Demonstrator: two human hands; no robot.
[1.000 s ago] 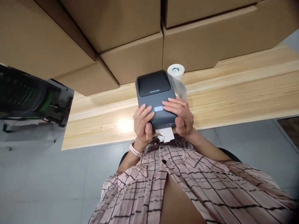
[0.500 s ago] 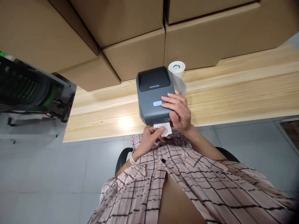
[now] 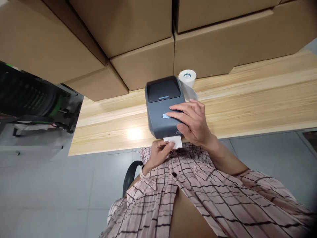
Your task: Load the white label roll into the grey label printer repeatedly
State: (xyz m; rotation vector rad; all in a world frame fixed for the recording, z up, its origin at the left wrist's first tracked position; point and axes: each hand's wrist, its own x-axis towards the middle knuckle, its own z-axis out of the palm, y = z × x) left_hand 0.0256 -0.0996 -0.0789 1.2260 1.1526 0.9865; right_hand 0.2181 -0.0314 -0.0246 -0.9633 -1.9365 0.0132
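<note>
A dark grey label printer (image 3: 158,124) sits at the front edge of the wooden table. A white paper label (image 3: 177,140) sticks out of its front slot. My left hand (image 3: 159,152) pinches this label between thumb and fingers just below the printer. My right hand (image 3: 194,122) rests over the printer's right front corner with fingers stretched out. Its fingertips lie at the light blue button (image 3: 165,115) on top; whether they press it I cannot tell. Behind the right hand stands a white label roll (image 3: 187,77), its loose strip hanging beside the printer.
Large cardboard boxes (image 3: 143,66) are stacked along the back of the wooden table (image 3: 247,99). At the far left stands dark equipment with green parts (image 3: 32,96). A black chair armrest (image 3: 131,175) shows beside my left arm.
My right hand has shifted, its fingers now reaching further left over the button. The left hand stays on the label. The whole view has tilted slightly, so things appear a little lower.
</note>
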